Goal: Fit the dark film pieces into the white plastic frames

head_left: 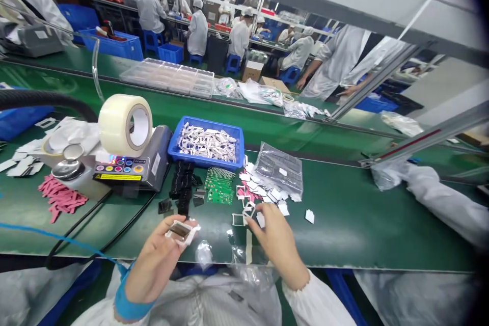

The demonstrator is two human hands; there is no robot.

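Observation:
My left hand (158, 249), with a blue band at its wrist, grips a small white plastic frame (186, 240) with a dark display panel (179, 231) in it. The frame is tilted up towards me. Low over the bench, my right hand (275, 234) has thumb and forefinger closed on another white plastic frame (249, 208). Beside it lie more white frames (239, 220). Green circuit boards (220, 192) and black strips (183, 183) lie between and beyond the hands. White square pads (273, 193) and a few pink pieces are scattered beyond my right hand.
A blue bin (240, 150) of white frames stands at the back. On the left are a tape dispenser (160, 155) with a large tape roll (110, 122), a metal-topped bottle (69, 169) and pink strips (63, 197). A co-worker's sleeve (446, 198) reaches in from the right.

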